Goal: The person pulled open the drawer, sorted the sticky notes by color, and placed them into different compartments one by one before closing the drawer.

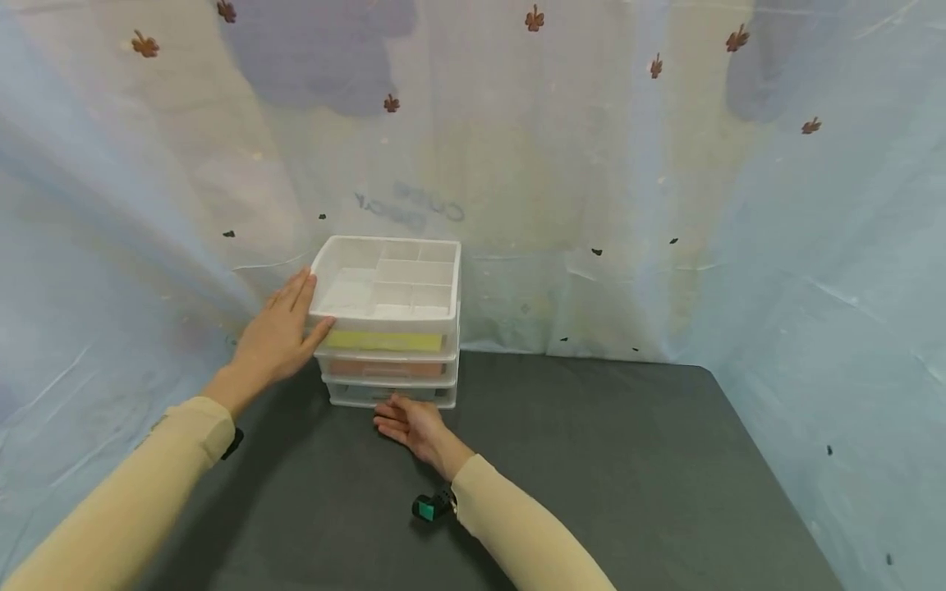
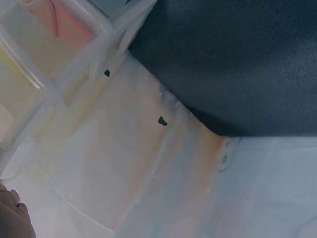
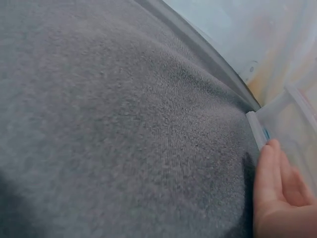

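Note:
A white plastic drawer unit (image 1: 392, 361) with three translucent drawers stands at the back left, its top moulded into a compartment tray (image 1: 347, 287). Something yellow (image 1: 384, 341) shows through the upper drawer and something orange-pink (image 1: 384, 368) through the middle one. My left hand (image 1: 277, 332) rests against the unit's left side, fingers along the top edge and thumb at the front corner. Low in front, my right hand (image 1: 414, 427) has its palm turned up and fingertips right at the bottom drawer (image 1: 355, 396). In the right wrist view its fingers (image 3: 270, 168) are nearly straight beside the drawer front.
Dark grey cloth covers the table (image 1: 591, 460), which extends to the right of the unit. A pale patterned curtain (image 1: 554, 164) hangs close behind the unit and along both sides. Below the right wrist sits a small black device (image 1: 429, 507) with a green face.

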A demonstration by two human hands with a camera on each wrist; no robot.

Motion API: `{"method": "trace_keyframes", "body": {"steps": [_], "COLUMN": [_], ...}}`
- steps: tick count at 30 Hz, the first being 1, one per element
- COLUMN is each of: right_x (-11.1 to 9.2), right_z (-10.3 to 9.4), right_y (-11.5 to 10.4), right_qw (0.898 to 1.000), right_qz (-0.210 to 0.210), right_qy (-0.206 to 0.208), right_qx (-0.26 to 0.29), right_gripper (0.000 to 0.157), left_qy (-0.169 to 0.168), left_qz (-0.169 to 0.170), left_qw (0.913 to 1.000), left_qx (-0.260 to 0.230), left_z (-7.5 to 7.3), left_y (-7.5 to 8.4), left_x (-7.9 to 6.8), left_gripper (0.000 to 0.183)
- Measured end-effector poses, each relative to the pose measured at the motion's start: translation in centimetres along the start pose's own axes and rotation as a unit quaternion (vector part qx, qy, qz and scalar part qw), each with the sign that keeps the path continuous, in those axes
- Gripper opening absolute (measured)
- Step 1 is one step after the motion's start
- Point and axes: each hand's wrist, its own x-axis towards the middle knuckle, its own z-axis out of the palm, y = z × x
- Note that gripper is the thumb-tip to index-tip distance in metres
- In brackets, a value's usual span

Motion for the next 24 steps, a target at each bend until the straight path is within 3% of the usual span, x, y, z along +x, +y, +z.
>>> {"method": "trace_keyframes", "body": {"steps": [7, 10, 13, 15, 17, 22, 24], "right_x": [-2.2, -3.9, -5.8, -7.1, -8.4, -11.1, -12.0], "right_z": [-0.9, -1.7, -2.8, -4.0, -5.4, -9.3, -10.7], "right_y": [-1.0, -2.0, -3.4, -4.4, -5.3, -7.5, -8.3], "right_qw": [0.995, 0.986, 0.970, 0.954, 0.931, 0.852, 0.827], "right_qz": [-0.005, -0.026, -0.059, -0.085, -0.116, -0.189, -0.207], "right_qy": [-0.044, -0.060, -0.060, -0.059, -0.055, -0.008, 0.013], "right_qx": [-0.087, -0.154, -0.227, -0.281, -0.341, -0.489, -0.523], "right_gripper": [0.048, 0.050, 0.048, 0.047, 0.046, 0.047, 0.049], "left_qy": [-0.015, -0.015, -0.006, 0.002, 0.007, 0.015, 0.015], "left_qz": [-0.003, -0.004, -0.003, -0.004, -0.008, -0.026, -0.033], "left_qw": [0.9999, 0.9998, 0.9997, 0.9996, 0.9995, 0.9990, 0.9989], "left_qx": [-0.004, -0.012, -0.022, -0.027, -0.029, -0.035, -0.030], "left_z": [-0.5, -0.6, -0.5, -0.3, -0.1, 0.4, 0.7], "left_y": [-0.3, -0.2, -0.1, 0.0, 0.0, -0.1, -0.3], "left_x": [-0.5, -1.3, -2.3, -3.1, -4.0, -6.8, -7.8], "left_gripper": [0.084, 0.082, 0.082, 0.082, 0.081, 0.080, 0.080]}}
